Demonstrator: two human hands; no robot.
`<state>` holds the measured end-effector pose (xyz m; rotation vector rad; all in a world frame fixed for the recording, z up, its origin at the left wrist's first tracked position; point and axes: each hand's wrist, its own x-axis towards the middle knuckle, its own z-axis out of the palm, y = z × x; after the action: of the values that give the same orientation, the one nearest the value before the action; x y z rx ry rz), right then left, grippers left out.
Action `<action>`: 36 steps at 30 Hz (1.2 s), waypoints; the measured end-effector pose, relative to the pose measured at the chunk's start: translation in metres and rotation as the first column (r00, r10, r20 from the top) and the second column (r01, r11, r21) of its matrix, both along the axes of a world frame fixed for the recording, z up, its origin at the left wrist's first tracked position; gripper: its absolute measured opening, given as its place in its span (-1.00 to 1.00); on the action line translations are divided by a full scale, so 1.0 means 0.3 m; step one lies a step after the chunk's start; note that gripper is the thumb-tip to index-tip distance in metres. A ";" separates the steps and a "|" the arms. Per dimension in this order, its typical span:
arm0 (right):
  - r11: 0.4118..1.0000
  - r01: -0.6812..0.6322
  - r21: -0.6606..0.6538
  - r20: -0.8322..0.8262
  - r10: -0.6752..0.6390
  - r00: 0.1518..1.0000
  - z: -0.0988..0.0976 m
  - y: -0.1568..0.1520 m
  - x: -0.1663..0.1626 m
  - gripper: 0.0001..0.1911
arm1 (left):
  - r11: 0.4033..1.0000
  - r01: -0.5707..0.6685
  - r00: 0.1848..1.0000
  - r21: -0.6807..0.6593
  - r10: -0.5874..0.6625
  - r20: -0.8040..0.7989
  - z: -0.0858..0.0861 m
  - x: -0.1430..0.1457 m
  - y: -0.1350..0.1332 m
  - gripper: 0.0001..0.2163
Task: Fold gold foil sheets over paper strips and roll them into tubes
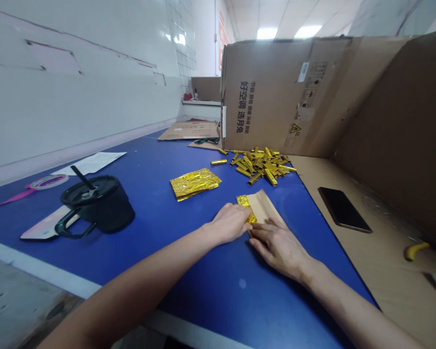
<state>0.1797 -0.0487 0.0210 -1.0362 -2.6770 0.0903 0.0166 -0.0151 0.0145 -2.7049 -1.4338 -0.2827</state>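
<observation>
1. As I read the head feed, the left hand (pixel 228 224) is clenched on a gold foil piece (pixel 244 205), fingers curled over it. Its thumb is out of view, so I can't confirm a full pinch.
2. Right hand (pixel 279 249): fingers (pixel 261 237) extended, up against the foil's lower end and the near edge of a kraft paper sheet (pixel 264 206). Pressing or gripping, I can't tell.
3. Foil piece sits at the sheet's left edge. Lying alongside or tucked under: can't tell from this angle. Both are on the blue desk (pixel 236 303), just ahead of the hands.
4. Flat lot: a stack of gold foil packets (pixel 195 184) lies on the desk, left of the sheet and well clear of the hands. Edges are slightly fanned; count unreadable.
5. Loose lot: a heap of gold foil tubes (pixel 261 167) sits at the foot of a cardboard box (pixel 276 97), with a couple of strays just off it. By my read it far outweighs the flat lot, so most of the gold material remains loose.
6. Nearby: a black tumbler (pixel 98 206) with a straw sits left of the hands. A smartphone (pixel 344 209) lies on a cardboard sheet (pixel 349 286) on the right, beside the desk.
</observation>
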 end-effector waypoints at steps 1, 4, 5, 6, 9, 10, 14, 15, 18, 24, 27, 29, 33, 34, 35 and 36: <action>1.000 0.004 -0.002 0.035 -0.004 0.999 0.003 0.001 0.000 -0.71 | 1.000 0.002 1.000 0.013 -0.002 -0.006 -0.001 -0.002 0.000 -0.79; 0.998 0.053 0.014 0.140 -0.055 0.989 0.015 0.010 0.006 -0.68 | 0.999 0.013 0.999 0.043 -0.012 -0.036 -0.001 -0.006 0.001 -0.78; 0.996 0.085 0.024 0.168 -0.088 0.982 0.020 0.015 0.011 -0.67 | 0.999 0.004 0.999 0.047 -0.002 -0.050 0.000 -0.008 0.002 -0.78; 0.992 0.121 0.033 0.193 -0.125 0.973 0.024 0.021 0.017 -0.66 | 0.999 -0.015 0.998 0.048 0.018 -0.066 0.002 -0.010 0.003 -0.78; 0.972 0.233 0.038 0.249 -0.235 0.939 0.028 0.049 0.046 -0.64 | 0.992 -0.106 0.987 0.062 0.112 -0.113 0.013 -0.016 0.002 -0.77; 0.962 0.269 0.039 0.261 -0.269 0.927 0.025 0.060 0.058 -0.63 | 0.988 -0.139 0.981 0.070 0.147 -0.127 0.017 -0.016 -0.001 -0.76; 0.914 0.395 0.096 0.258 -0.406 0.877 0.001 0.095 0.092 -0.62 | 0.978 -0.187 0.967 0.095 0.200 -0.157 0.022 0.000 -0.032 -0.75; 0.901 0.418 0.117 0.240 -0.434 0.868 -0.006 0.099 0.093 -0.64 | 0.981 -0.171 0.970 0.094 0.185 -0.158 0.019 0.009 -0.042 -0.75; 0.899 0.409 0.156 0.153 -0.431 0.889 -0.021 0.088 0.074 -0.65 | 0.987 -0.122 0.979 0.104 0.136 -0.149 0.004 0.041 -0.066 -0.77; 0.996 0.081 -0.046 0.091 -0.076 0.993 -0.042 0.035 0.010 -0.48 | 0.994 -0.077 0.985 0.082 0.088 -0.146 -0.009 0.060 -0.068 -0.78; 0.989 0.145 -0.031 0.126 -0.140 0.982 -0.048 0.042 0.017 -0.47 | 0.993 -0.087 0.985 0.080 0.098 -0.144 -0.003 0.054 -0.066 -0.77; 0.975 0.221 0.009 0.160 -0.220 0.962 -0.048 0.059 0.034 -0.49 | 0.991 -0.094 0.984 0.091 0.106 -0.143 -0.001 0.051 -0.068 -0.77; 0.929 0.360 0.088 0.209 -0.371 0.905 -0.046 0.091 0.066 -0.51 | 0.990 -0.090 0.985 0.112 0.105 -0.135 -0.003 0.048 -0.070 -0.78; 0.919 0.381 0.101 0.215 -0.394 0.894 -0.046 0.096 0.071 -0.51 | 0.990 -0.091 0.986 0.111 0.106 -0.133 -0.004 0.048 -0.070 -0.78; 0.913 0.392 0.111 0.220 -0.408 0.886 -0.047 0.098 0.075 -0.51 | 0.990 -0.093 0.986 0.108 0.107 -0.131 -0.006 0.048 -0.070 -0.78; 0.910 0.397 0.118 0.224 -0.414 0.882 -0.047 0.100 0.077 -0.52 | 0.990 -0.095 0.986 0.109 0.109 -0.130 -0.008 0.048 -0.070 -0.77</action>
<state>0.2027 -0.0188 0.0068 -1.6565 -2.5757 -0.2263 0.0309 -0.0362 0.0122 -2.5080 -1.4705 -0.1584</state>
